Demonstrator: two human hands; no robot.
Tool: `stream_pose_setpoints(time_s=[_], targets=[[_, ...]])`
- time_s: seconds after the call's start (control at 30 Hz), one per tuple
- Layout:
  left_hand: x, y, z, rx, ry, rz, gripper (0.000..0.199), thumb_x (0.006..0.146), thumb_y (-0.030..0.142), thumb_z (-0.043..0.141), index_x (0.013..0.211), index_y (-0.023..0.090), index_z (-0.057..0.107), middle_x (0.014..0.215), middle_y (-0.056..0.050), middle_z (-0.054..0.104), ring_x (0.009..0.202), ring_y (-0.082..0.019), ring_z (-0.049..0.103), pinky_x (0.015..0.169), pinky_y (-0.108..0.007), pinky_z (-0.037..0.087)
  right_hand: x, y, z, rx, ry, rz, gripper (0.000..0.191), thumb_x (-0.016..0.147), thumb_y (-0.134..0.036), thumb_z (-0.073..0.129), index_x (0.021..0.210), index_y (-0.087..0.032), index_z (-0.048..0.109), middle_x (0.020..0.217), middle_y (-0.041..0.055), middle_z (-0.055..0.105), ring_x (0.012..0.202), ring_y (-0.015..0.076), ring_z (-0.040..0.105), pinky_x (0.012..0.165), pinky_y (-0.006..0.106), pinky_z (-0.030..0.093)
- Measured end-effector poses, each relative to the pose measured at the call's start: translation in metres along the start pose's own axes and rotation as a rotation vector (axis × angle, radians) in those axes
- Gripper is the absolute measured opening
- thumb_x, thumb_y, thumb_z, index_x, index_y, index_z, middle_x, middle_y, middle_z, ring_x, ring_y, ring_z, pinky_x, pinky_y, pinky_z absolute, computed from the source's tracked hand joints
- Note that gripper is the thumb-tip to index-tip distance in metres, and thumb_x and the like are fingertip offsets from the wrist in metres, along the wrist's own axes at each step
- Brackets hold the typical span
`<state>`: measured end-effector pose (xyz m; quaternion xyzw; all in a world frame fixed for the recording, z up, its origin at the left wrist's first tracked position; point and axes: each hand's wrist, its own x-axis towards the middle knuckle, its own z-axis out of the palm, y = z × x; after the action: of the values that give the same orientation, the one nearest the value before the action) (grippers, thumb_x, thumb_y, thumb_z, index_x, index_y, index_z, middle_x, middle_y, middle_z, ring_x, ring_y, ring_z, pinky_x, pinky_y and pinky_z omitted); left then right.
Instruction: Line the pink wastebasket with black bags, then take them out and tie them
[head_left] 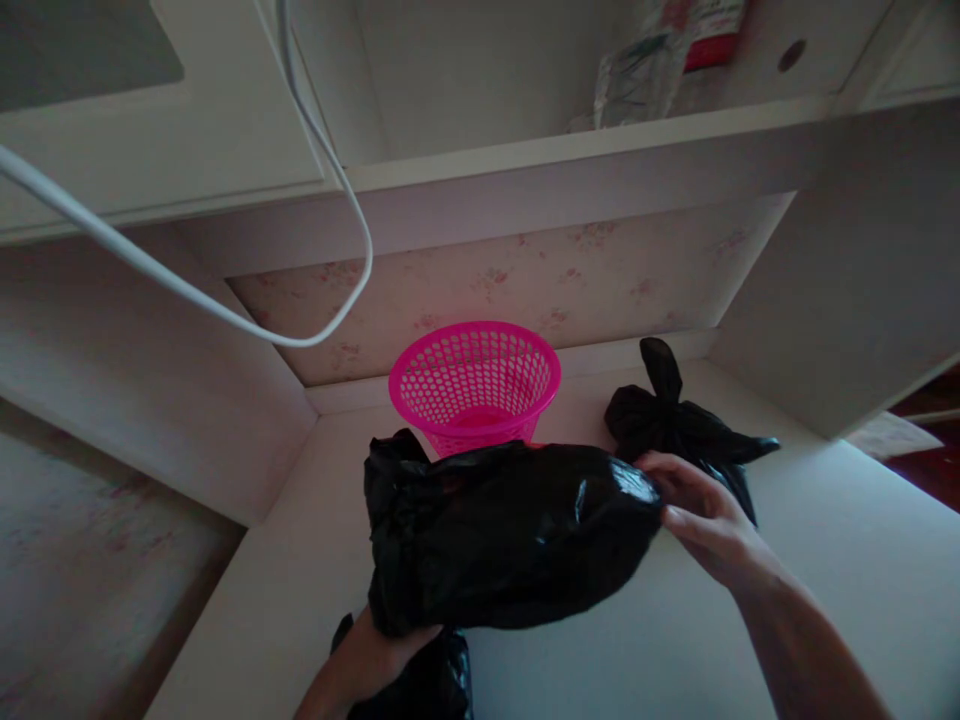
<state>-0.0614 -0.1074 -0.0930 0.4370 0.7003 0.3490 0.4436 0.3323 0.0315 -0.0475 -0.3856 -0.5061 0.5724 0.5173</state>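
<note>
A bulging black plastic bag (pixel 517 535) lies sideways between my two hands, raised over the white surface. My left hand (pixel 386 645) is under its gathered, open-looking end at the left, with most fingers hidden by the plastic. At the right end, my right hand (pixel 701 515) pinches the bag's bottom between thumb and fingers. Just behind the bag stands a pink perforated basket (pixel 480 385), its lower front covered by the bag. A knotted black bag (pixel 675 420) sits behind my right hand. Below my left forearm is another black bag (pixel 435 675), partly hidden.
The white tabletop (pixel 600 660) runs back to a flower-patterned wall (pixel 487 280) between side panels. Overhead, a cabinet shelf (pixel 600 150) holds a clear plastic package (pixel 637 80) and a red-and-white item (pixel 716 35). A white cable (pixel 300 340) loops down at upper left.
</note>
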Motion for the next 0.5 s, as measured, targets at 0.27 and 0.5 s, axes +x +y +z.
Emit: stream_pose_setpoints(time_s=[0.27,0.5], targets=[[-0.013,0.033,0.006,-0.123,-0.069,0.040,0.080,0.054,0.073,0.090,0.114,0.020,0.082,0.118,-0.015,0.081,0.132,-0.044,0.063,0.124,-0.057,0.037,-0.027,0.042,0.033,0.154,-0.050,0.073,0.071,0.073,-0.081,0.073,0.130,-0.038,0.070,0.132,0.0098,0.073,0.118,0.0357,0.070,0.095,0.052,0.058],[-0.019,0.084,0.029,-0.415,-0.197,0.158,0.123,0.041,0.081,0.091,0.142,0.015,0.065,0.128,-0.020,0.076,0.138,-0.047,0.057,0.119,-0.057,0.043,-0.029,0.040,0.104,-0.066,-0.301,0.140,0.057,0.085,-0.072,0.068,0.105,-0.020,0.082,0.112,0.0126,0.080,0.118,0.0382,0.069,0.109,0.060,0.049]])
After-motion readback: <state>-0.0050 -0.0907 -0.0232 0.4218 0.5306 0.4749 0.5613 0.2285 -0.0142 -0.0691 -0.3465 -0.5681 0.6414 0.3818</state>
